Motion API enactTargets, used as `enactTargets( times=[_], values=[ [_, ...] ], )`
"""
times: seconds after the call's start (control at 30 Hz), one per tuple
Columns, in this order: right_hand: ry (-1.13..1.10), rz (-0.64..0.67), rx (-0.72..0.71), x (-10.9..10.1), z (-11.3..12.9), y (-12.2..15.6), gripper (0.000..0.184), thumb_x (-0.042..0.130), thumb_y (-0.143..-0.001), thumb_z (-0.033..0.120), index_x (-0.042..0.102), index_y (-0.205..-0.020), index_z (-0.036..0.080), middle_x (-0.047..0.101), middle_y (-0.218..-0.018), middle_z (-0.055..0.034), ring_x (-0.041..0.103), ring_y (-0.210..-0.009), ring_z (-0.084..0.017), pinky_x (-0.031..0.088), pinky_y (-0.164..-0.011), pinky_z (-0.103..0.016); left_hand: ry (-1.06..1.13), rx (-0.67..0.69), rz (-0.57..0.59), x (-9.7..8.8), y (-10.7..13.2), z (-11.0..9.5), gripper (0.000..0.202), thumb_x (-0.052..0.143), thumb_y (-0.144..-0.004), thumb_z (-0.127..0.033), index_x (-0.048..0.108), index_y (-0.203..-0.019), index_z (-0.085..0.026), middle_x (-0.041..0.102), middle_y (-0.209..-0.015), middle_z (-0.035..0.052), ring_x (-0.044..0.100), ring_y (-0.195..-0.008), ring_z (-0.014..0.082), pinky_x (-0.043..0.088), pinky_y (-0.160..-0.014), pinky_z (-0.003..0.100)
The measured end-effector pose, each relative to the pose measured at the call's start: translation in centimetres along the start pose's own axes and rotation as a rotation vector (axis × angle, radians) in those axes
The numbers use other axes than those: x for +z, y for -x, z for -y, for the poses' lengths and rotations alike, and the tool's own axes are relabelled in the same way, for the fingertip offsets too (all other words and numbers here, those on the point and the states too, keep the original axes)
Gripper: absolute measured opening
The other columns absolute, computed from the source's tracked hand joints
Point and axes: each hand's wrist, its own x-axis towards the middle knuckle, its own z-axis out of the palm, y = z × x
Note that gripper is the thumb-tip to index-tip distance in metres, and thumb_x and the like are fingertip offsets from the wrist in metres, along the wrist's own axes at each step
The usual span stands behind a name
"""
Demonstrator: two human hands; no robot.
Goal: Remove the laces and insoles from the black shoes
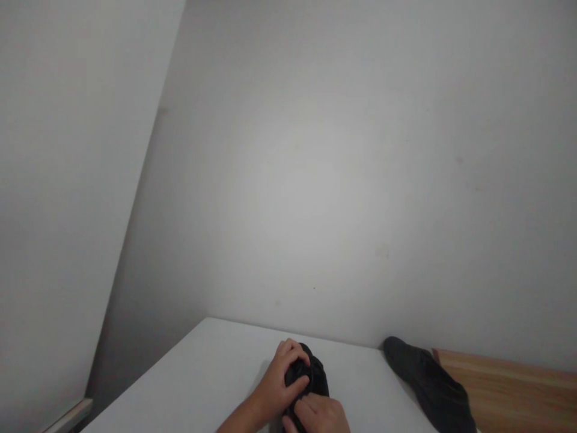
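Note:
A black shoe (319,376) rests on the white table near the bottom middle of the view, partly covered by my hands. My left hand (285,379) is curled around its left side, with fingers over the top near the far end and the thumb across it. Close to the near end, my right hand (321,414) is closed with bent fingers against the shoe; whatever small part it pinches is hidden. The near end of the shoe is cut off by my hands and the frame's edge. A second dark shoe (428,382) lies at the table's right side, apart from both hands.
The white tabletop (211,367) meets a pale wall (315,180) at the back. At the right stands a wood-grain board (514,391) behind the second shoe. A white panel (81,150) rises on the left, beyond the table's slanting left edge.

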Motion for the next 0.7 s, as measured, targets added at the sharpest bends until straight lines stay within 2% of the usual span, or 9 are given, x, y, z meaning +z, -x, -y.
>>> enactTargets(
  times=[0.1,0.2,0.3,0.37,0.5,0.6,0.7],
  values=[
    [-0.215,0.103,0.126,-2.5,-0.5,-1.9,0.032,0.044,-0.095,0.033,0.055,-0.068,0.021,0.063,-0.061,-0.0010,0.056,-0.054,-0.014,0.034,-0.051,-0.027,0.021,-0.005,-0.018,0.1,0.0,-0.1,0.030,0.059,-0.085,-0.050,0.063,-0.093,-0.021,0.053,-0.100,0.0080,0.048,-0.099,0.0253,0.040,-0.091,0.038],
    [-0.361,0.053,0.348,-4.1,-2.5,-3.2,0.034,0.038,-0.099,0.032,0.057,-0.073,0.020,0.059,-0.068,-0.0028,0.055,-0.065,-0.015,0.037,-0.060,-0.028,0.040,-0.002,-0.030,0.2,0.0,-0.1,0.029,0.058,-0.086,-0.049,0.064,-0.093,-0.021,0.053,-0.099,0.0079,0.049,-0.099,0.0246,0.040,-0.091,0.038],
    [-0.450,-0.083,0.512,-3.7,-5.0,-2.6,0.034,0.038,-0.099,0.035,0.058,-0.077,0.019,0.057,-0.072,-0.0038,0.053,-0.070,-0.017,0.039,-0.064,-0.029,0.014,-0.033,-0.033,0.3,-0.2,0.0,0.022,0.059,-0.087,-0.042,0.064,-0.090,-0.021,0.055,-0.098,0.0078,0.049,-0.099,0.0241,0.038,-0.092,0.038],
    [-0.523,-0.088,0.558,-2.9,-6.2,-1.4,0.031,0.040,-0.098,0.038,0.060,-0.085,0.019,0.058,-0.080,-0.0049,0.054,-0.077,-0.019,0.042,-0.069,-0.031,0.007,-0.040,-0.009,0.2,-0.6,0.3,0.022,0.060,-0.086,-0.042,0.064,-0.087,-0.020,0.057,-0.095,0.0076,0.050,-0.098,0.0242,0.038,-0.091,0.037],
    [-0.728,0.030,0.626,-2.1,-7.5,0.5,0.030,0.042,-0.097,0.043,0.062,-0.101,0.021,0.061,-0.095,-0.0060,0.056,-0.092,-0.021,0.043,-0.083,-0.036,0.041,-0.117,0.115,-0.4,-2.2,0.8,0.026,0.067,-0.078,-0.044,0.067,-0.081,-0.018,0.059,-0.087,0.0060,0.052,-0.088,0.0223,0.039,-0.079,0.032],
    [-0.893,0.105,0.692,-2.3,-8.0,1.0,0.031,0.043,-0.096,0.045,0.063,-0.103,0.022,0.062,-0.098,-0.0057,0.057,-0.098,-0.023,0.042,-0.087,-0.038,0.020,-0.229,0.237,-1.2,-3.6,0.1,0.022,0.071,-0.072,-0.039,0.070,-0.077,-0.018,0.060,-0.081,0.0034,0.052,-0.080,0.0193,0.037,-0.073,0.028],
    [-0.967,0.177,0.690,-2.6,-8.2,1.2,0.030,0.049,-0.093,0.046,0.064,-0.105,0.023,0.063,-0.104,-0.0063,0.057,-0.102,-0.026,0.041,-0.088,-0.039,0.000,-0.284,0.329,-1.9,-4.5,-0.8,0.016,0.073,-0.069,-0.032,0.072,-0.075,-0.018,0.061,-0.077,0.0011,0.052,-0.079,0.0177,0.037,-0.073,0.027]
  ],
)
